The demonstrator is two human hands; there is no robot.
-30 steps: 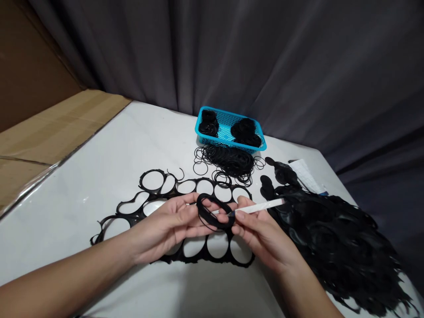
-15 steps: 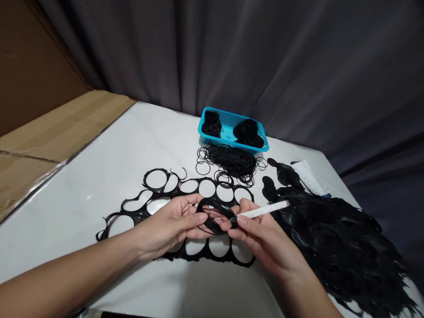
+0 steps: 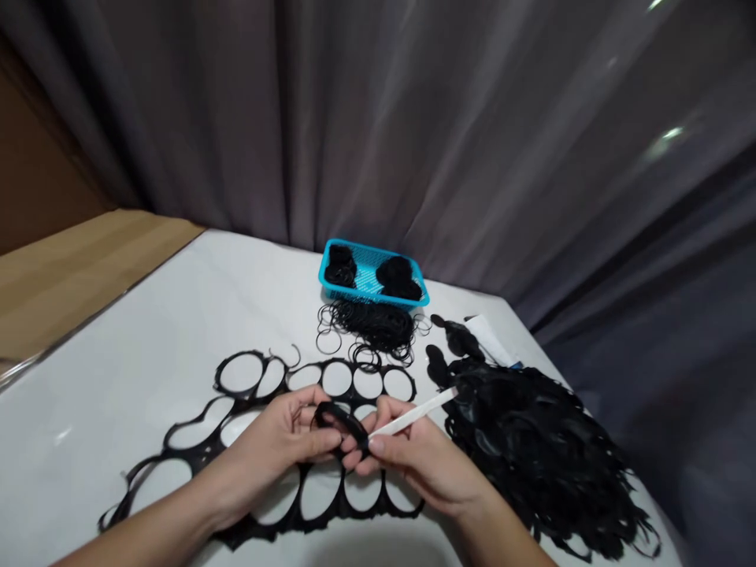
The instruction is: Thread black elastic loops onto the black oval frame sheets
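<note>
My left hand (image 3: 295, 433) pinches a bundle of thin black rubber rings (image 3: 346, 417) between thumb and fingers. My right hand (image 3: 416, 453) is closed on a slim white stick-like tool (image 3: 416, 411), which slants up to the right. Its fingertips also touch the right end of the rings; the tool's lower tip is too small to make out. Below both hands lies a black rubber sheet (image 3: 324, 516) full of large round holes.
A blue perforated basket (image 3: 375, 296) with black ring bundles stands at the back. Loose black rings (image 3: 378, 324) lie before it. On the right is a large heap of black rubber scraps (image 3: 543, 457), with a white paper (image 3: 490, 339) behind. Cardboard (image 3: 100, 256) borders the left.
The view has tilted up and shifted right, so table things appear lower and further left. The ring bundle, spread as an open loop before, is now narrower and tilted between my hands.
</note>
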